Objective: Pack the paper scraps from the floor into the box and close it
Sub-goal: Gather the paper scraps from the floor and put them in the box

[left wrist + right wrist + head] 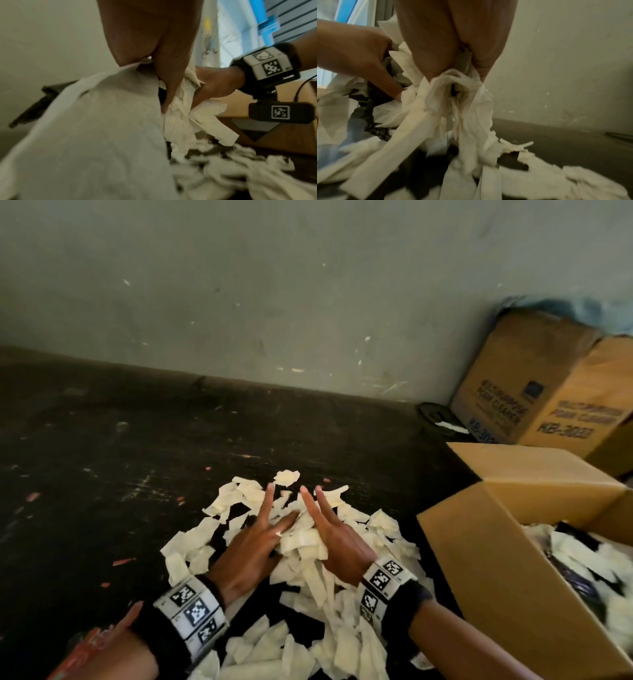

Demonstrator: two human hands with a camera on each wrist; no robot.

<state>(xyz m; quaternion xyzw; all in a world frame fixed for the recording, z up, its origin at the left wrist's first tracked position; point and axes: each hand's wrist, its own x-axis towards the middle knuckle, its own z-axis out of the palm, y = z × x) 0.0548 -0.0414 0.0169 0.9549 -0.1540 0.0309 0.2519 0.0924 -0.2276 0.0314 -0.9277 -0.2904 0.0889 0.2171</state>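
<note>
A pile of white paper scraps (308, 611) lies on the dark floor in front of me. My left hand (257, 532) and right hand (327, 525) stand edge-down in the pile with straight fingers, palms facing, and press a bunch of scraps (301, 539) between them. The left wrist view shows my left hand (168, 81) against the bunch (181, 121), with the right hand (216, 83) opposite. In the right wrist view scraps (453, 101) hang crumpled below my right hand (447, 47). The open cardboard box (479, 559) stands just right of the pile and holds scraps (582, 559).
A second, printed cardboard box (541, 392) stands against the grey wall (239, 285) at the back right, with a round black object (435, 414) on the floor beside it. Bare dark floor (102, 457) stretches to the left. Something orange (92, 645) shows by my left forearm.
</note>
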